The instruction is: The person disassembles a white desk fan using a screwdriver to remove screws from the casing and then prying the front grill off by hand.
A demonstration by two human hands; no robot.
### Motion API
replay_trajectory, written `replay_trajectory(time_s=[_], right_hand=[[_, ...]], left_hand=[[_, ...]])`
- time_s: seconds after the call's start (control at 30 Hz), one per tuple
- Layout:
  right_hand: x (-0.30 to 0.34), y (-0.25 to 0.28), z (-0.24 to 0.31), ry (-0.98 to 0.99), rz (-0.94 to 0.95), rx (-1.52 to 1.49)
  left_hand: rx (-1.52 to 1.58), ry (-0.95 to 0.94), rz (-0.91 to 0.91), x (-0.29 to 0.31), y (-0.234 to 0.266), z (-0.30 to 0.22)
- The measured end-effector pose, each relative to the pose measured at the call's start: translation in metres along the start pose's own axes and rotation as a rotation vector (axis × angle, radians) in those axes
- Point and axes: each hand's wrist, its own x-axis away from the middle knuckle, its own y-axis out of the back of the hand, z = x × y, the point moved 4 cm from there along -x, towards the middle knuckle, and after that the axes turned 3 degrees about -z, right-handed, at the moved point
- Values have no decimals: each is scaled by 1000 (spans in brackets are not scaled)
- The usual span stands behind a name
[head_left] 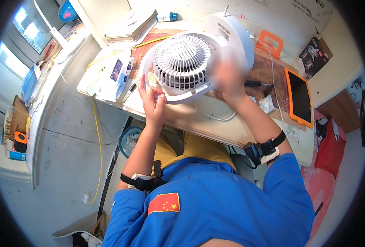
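A white electric fan (181, 55) lies tilted on the desk, its slatted rear housing facing up inside a white ring frame. Its round white base (227, 31), with a label on it, stands up at the far right of the grille. My left hand (153, 101) grips the near left part of the ring, index finger stretched along the rim and the other fingers curled. At the fan's right side, next to the base, is my right hand (230, 80). A blur covers its fingers, so their hold cannot be made out. A black-handled tool (254, 83) lies just right of it.
On the right lies an orange-framed tablet (299, 96), with an orange stand-like piece (271, 43) behind it. Stacked papers (129, 26) and a blue-capped bottle (167, 17) sit at the back. A white cable (215, 119) loops over the near edge; a bin (129, 142) stands below.
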Motion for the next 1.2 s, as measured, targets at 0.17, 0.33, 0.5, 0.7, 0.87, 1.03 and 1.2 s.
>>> replay_trajectory(time_s=[0.17, 0.33, 0.5, 0.7, 0.87, 1.03, 1.2], right_hand=[[20, -11, -21, -305, 98, -566], [18, 14, -11, -143, 12, -570], [14, 20, -16, -101, 114, -713], [3, 22, -15, -183, 139, -707], [-7, 17, -12, -174, 132, -647], [-7, 6, -7, -158, 85, -595], [-5, 3, -5, -153, 77, -531]], left_hand=[[-276, -136, 23, -3, 2, -20], [-632, -462, 55, 5, -13, -66], [-608, -546, 162, 4, -39, -69], [-443, -591, 193, 3, -32, -59], [-367, -620, 306, 1, -24, -53], [-313, -670, 339, -4, -21, -48], [-290, -652, 407, -8, -18, -47]])
